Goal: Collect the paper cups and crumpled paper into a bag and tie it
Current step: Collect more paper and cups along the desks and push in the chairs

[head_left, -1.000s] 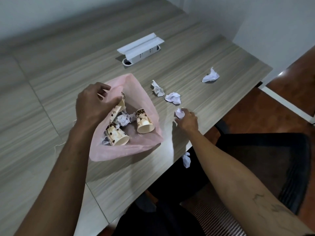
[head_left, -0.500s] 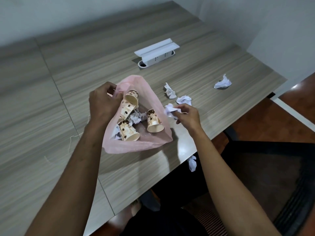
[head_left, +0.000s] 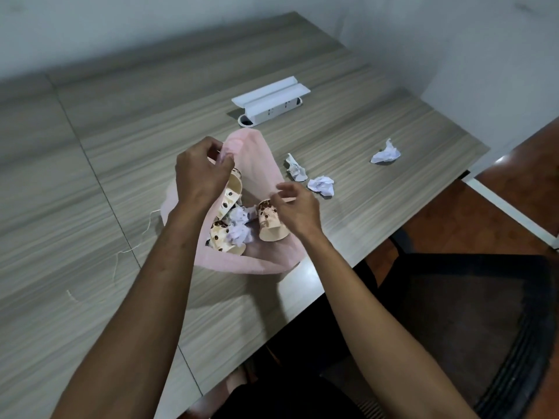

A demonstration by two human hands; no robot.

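A black mesh chair [head_left: 459, 328] sits closest, at the lower right, partly under the edge of the wooden table [head_left: 90, 207]. A thin white string [head_left: 133, 246] lies on the table to the left of the bag.

The pink plastic bag [head_left: 260, 264] rests on the table near its front edge, with its mouth held wide. Inside it are paper cups with brown coffee-bean dots — one [head_left: 270, 220] on its side at the right, one [head_left: 222, 237] low at the left, and one [head_left: 233, 189] leaning up under the left hand. Crumpled white paper [head_left: 240, 228] sits between the cups.

The right hand [head_left: 298, 210] is at the right rim of the bag. Its fingers are curled, with the tips of the thumb and first finger close together at the rim. It is not clear if they really pinch the plastic.

The left hand [head_left: 201, 173] is at the far left rim. Its thumb and fingers pinch the pink plastic and lift it up.

Just past the bag on the right lie two paper balls — a nearer one [head_left: 322, 185] and a farther one [head_left: 295, 168]. They are close together. A third paper ball [head_left: 386, 152] lies well apart from them, farther right.

Farthest back, a white power socket box [head_left: 270, 99] with its lid up sits in the table.
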